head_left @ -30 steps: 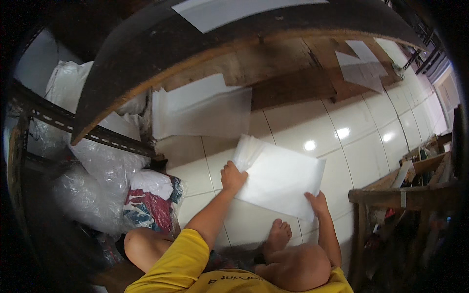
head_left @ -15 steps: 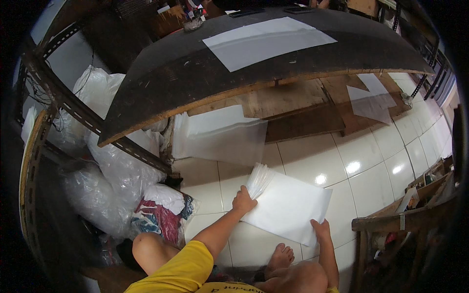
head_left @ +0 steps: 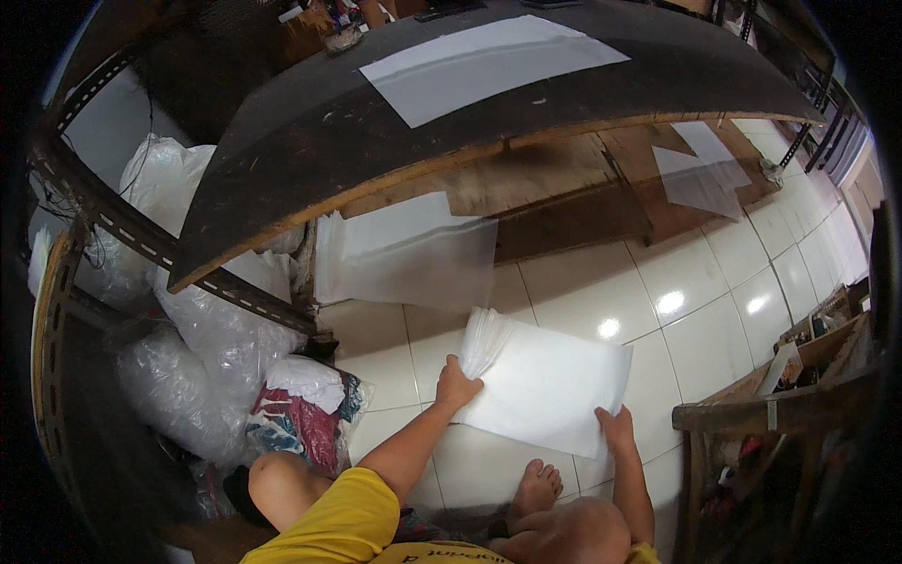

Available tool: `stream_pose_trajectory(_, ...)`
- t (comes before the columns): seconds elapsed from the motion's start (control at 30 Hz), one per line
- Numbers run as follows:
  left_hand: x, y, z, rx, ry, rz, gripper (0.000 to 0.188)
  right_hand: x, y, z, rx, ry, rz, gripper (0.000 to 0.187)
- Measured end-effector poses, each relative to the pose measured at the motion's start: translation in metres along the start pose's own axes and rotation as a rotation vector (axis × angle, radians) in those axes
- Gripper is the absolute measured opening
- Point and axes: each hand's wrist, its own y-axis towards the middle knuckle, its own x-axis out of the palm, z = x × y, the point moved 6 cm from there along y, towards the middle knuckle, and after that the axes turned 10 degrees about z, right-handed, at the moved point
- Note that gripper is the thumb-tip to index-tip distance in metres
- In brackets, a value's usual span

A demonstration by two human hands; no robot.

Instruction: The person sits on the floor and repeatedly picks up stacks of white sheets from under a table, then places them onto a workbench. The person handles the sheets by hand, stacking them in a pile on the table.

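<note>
1. On the white tiled floor point(head_left: 695, 291), a stack of white sheets point(head_left: 550, 385) lies in front of the seated person.
2. Left hand point(head_left: 457, 385) grips the stack's near-left corner, fingers closed on its fanned edge.
3. Right hand point(head_left: 615, 430) pinches the near-right corner.
4. Above, a dark worktop point(head_left: 310, 150) carries one white sheet point(head_left: 489, 64); clear plastic bags point(head_left: 188, 348) sit at left.

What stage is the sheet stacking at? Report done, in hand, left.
Done: one pile of white sheets lies under the dark table.
In hand: left hand and right hand hold a fanned white stack above the tiled floor.
Left: loose sheets lie further off; a sheet rests on the table.
</note>
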Motion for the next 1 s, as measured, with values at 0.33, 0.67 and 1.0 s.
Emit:
stream_pose_trajectory(0.33,0.011,-0.017,-0.007,-0.110,-0.157,-0.057,0.075,-0.010,0.029,-0.016,0.015,-0.048,-0.006,0.035)
stream_pose_trajectory(0.67,0.027,-0.040,-0.006,-0.172,-0.373,-0.063,0.071,-0.007,0.014,-0.093,-0.518,-0.697,0.316,0.028)
stream_pose_trajectory(1.0,0.039,-0.046,-0.014,-0.242,-0.523,-0.093,0.070,0.091,-0.049,-0.109,-0.686,-0.919,0.096,0.046)
